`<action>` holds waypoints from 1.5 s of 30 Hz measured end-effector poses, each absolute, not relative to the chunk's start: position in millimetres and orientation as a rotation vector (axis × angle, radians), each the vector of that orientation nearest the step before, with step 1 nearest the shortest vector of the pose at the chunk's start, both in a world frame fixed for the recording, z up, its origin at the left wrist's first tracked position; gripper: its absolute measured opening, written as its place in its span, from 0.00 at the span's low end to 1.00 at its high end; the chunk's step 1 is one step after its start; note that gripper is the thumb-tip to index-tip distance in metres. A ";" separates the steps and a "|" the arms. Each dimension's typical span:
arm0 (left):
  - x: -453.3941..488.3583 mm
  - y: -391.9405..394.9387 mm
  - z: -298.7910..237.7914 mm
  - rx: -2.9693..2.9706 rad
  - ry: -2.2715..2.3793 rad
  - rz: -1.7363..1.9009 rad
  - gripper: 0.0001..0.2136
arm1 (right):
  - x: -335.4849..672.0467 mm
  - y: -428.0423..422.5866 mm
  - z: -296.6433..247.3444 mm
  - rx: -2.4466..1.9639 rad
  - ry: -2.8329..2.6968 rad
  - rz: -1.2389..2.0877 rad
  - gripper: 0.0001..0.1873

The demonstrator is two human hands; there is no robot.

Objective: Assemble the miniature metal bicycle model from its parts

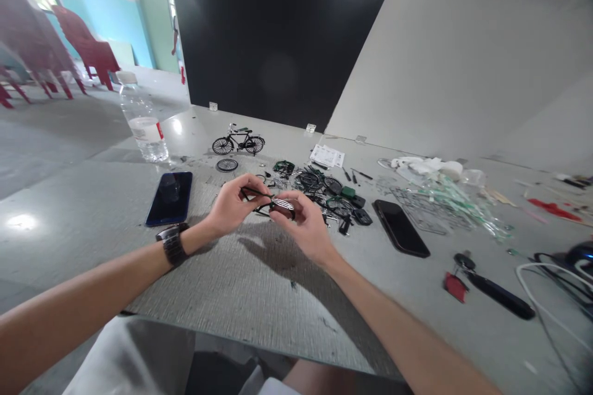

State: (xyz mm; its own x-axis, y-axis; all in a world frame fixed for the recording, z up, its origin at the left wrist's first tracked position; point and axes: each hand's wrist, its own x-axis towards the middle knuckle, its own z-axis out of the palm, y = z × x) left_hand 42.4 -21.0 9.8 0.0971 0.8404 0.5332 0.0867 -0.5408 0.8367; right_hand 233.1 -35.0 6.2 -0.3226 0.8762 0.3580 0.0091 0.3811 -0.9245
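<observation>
My left hand (pixel 236 202) pinches a thin dark part, apparently a model bicycle frame (pixel 263 208), above the near side of the table. Facing it, my right hand (pixel 303 222) grips the same small assembly, at a slatted silver rack (pixel 282 204). Fingers cover much of the join, so I cannot tell whether rack and frame are fixed together. Just beyond the hands lie several loose model bicycle parts, with dark wheels (pixel 308 179) and a green piece (pixel 349 192) among them. A finished-looking model bicycle (pixel 238 141) stands upright farther back, a loose wheel (pixel 227 165) lying flat before it.
A blue-edged phone (pixel 170 197) and a water bottle (pixel 143 126) are on the left. To the right are a black phone (pixel 401 228), keys with a black handle (pixel 498 292), plastic sprues (pixel 449 203) and a white cable (pixel 532 296). Printed sheets (pixel 327 155) lie near the dark panel (pixel 278 31).
</observation>
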 end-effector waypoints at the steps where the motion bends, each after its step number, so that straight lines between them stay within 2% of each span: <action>1: 43.0 -21.9 9.5 1.758 0.926 1.507 0.07 | 233.0 -34.9 4.9 -0.787 -1.656 1.085 0.17; 9: 47.7 -27.2 6.1 1.863 0.961 1.563 0.08 | 236.4 -36.5 4.9 -0.824 -1.771 0.743 0.10; 14: 48.0 -26.5 6.2 1.883 1.019 1.564 0.14 | 237.5 -39.2 9.3 -0.833 -1.870 0.470 0.07; 17: 49.1 -24.0 4.0 1.782 1.176 1.597 0.19 | 238.5 -38.6 9.9 -0.827 -1.880 0.292 0.07; 20: 50.8 -22.5 3.6 1.641 1.257 1.541 0.17 | 240.7 -36.4 11.1 -0.798 -1.901 0.089 0.07; 25: 54.8 -25.9 8.0 1.414 1.112 1.378 0.21 | 245.6 -33.1 14.7 -0.815 -1.905 -0.108 0.07; 31: 58.7 -30.9 9.1 1.442 0.748 1.096 0.17 | 251.8 -30.5 12.8 -0.840 -2.082 -0.069 0.11; 38: 55.7 -26.8 2.0 1.333 0.790 1.145 0.19 | 252.9 -28.0 12.1 -0.828 -2.206 0.025 0.18; 45: 54.4 -28.8 8.4 1.221 0.747 1.167 0.16 | 248.6 -32.1 17.8 -0.809 -2.247 0.056 0.21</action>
State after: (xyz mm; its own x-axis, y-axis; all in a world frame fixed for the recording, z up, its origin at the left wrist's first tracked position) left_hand 54.4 -28.8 8.4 0.2835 0.9483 0.1426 -0.2675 -0.0646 0.9614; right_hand 248.6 -32.1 17.8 -0.5313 0.5670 0.6295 0.5348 0.8007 -0.2698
